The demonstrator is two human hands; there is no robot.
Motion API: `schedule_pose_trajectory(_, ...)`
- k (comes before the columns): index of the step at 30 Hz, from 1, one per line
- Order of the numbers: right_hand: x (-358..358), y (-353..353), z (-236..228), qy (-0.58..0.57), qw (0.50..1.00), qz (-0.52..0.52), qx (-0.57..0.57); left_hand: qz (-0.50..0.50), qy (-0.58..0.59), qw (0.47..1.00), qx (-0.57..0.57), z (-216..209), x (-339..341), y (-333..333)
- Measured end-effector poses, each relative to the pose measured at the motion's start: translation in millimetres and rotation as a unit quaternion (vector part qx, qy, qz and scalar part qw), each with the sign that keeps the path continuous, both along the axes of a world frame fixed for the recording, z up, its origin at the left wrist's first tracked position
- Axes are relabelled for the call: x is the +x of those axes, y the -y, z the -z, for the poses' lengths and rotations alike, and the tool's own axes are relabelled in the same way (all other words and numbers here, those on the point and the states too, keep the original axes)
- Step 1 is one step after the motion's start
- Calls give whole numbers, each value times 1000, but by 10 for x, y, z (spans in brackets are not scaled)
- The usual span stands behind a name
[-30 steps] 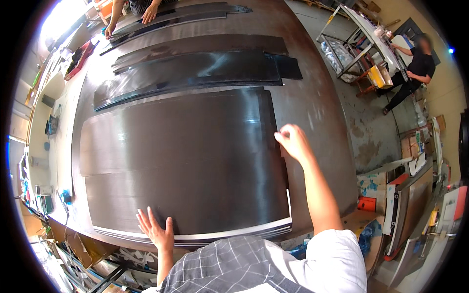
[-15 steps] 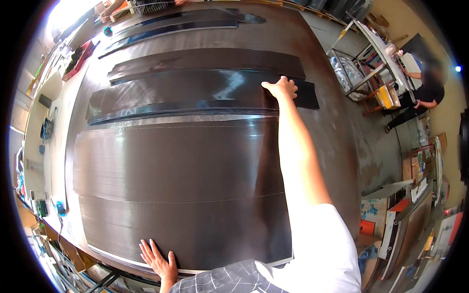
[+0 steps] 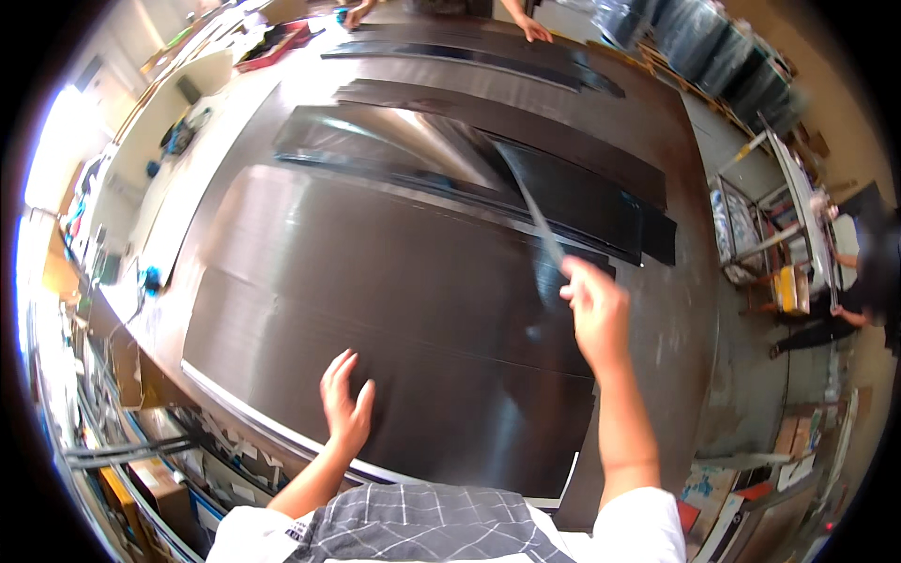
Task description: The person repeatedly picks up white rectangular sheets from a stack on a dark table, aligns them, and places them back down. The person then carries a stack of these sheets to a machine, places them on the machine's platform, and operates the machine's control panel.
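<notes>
While the two bare hands stand well apart in the head view, the right hand point(image 3: 597, 305) is pinched on the corner of a thin dark sheet point(image 3: 455, 155), thumb against fingers, and the left hand point(image 3: 346, 402) is spread loosely, fingers a little bent and thumb held away, above the near part of a broad black panel pile point(image 3: 422, 310); whether its fingertips touch the surface I cannot tell. One part of the thin dark sheet rises bent from a shiny strip stack point(image 3: 577, 197) in the middle of the bench point(image 3: 666, 328), its pale edge slanting toward the pinching fingers. The white left sleeve point(image 3: 249, 525) bears a small dark mark point(image 3: 298, 530) with light lettering, too small to read. Counting what lies on the bench, one broad pile is nearest the body, crossed by a single line and bordered along its near side by a white strip point(image 3: 272, 427); one shiny stack is just behind it, then one duller strip point(image 3: 601, 155), and beyond that a group of long dark strips point(image 3: 450, 54), its exact number unclear. Two other people are partly in view: a co-worker's two hands point(image 3: 535, 31) at the far end, and one person point(image 3: 878, 258) beside a trolley point(image 3: 798, 206) at the right, near one yellow box point(image 3: 791, 289).
</notes>
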State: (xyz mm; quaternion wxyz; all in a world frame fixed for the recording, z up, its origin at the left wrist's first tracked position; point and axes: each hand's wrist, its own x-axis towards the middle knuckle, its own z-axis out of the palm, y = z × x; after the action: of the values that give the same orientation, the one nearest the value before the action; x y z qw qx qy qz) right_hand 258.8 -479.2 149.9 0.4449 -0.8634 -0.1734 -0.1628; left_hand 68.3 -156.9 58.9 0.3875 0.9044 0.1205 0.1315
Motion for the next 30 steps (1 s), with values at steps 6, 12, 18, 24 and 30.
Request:
schedule_pose_trajectory(6, -1595, 4, 9, -127, 985, -100, 63, 15, -26, 710, -703, 113, 974, 226)
schedule_pose_trajectory(12, -2690, 367, 232, -251, 959, 109, 73, -42, -18, 614, -788, 310, 1168, 284)
schedule_pose_trajectory(18, -3175, 1110, 672, -228, 952, 183, 92, -50, -95, 632, -768, 199, 1005, 418)
schedule_pose_trajectory(24, -3239, 2035, 953, -297, 856, 388, -169, -2, -14, 572, -820, -104, 471, -3)
schedule_pose_trajectory(30, -2454, 1067, 835, -158, 904, 257, -304, 22, 55, 702, -709, -125, -75, -495)
